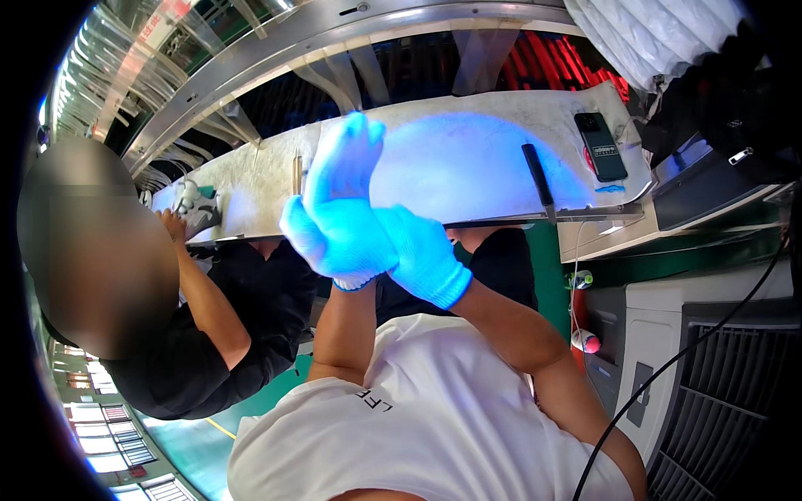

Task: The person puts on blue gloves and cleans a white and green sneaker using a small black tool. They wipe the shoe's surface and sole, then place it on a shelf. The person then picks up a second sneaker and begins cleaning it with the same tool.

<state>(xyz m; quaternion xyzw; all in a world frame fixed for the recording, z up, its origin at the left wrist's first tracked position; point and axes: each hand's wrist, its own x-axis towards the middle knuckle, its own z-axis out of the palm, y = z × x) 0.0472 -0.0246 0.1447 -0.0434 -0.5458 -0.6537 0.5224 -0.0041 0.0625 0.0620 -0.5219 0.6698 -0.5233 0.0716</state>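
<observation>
- Your left hand [347, 204] is pointing up in front of the table [259, 196], fingers extended, palm looking bare of objects.
- Your right hand [422, 255] is touching the heel of the left; its fingers are partly hidden, so can't tell if it's gripping.
- Both gloves [338, 238] are sitting on your hands, glowing blue under the light.
- Black stick [537, 177] is lying right of your hands, phone [600, 146] farther right.
- Co-worker's hand [173, 224] is working beside a shoe [200, 215], left.
</observation>
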